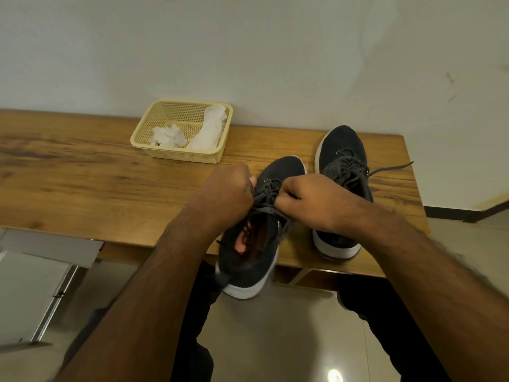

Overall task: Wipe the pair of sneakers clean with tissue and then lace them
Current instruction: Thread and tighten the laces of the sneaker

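I see both hands working at the near sneaker [256,230], a dark one with a white sole that sits at the front edge of the wooden surface [82,175], its heel hanging out over the edge toward me. My left hand [228,194] has its grip closed, fingers curled around the dark lace [265,198] on the left side of the shoe's throat. My right hand [308,202] has its grip closed too, pinching the lace from the right, so the two fists meet just above the tongue. The shoe's reddish lining shows below them.

The second sneaker [341,161] stands flat on the surface just to the right, toe toward the wall [275,51], already threaded, with one lace end trailing off to the right. My right forearm crosses over its heel end.

Farther back and to the left, near the wall, a pale yellow basket [143,142] holds two crumpled wads of white tissue [210,128]. It is well apart from both shoes.
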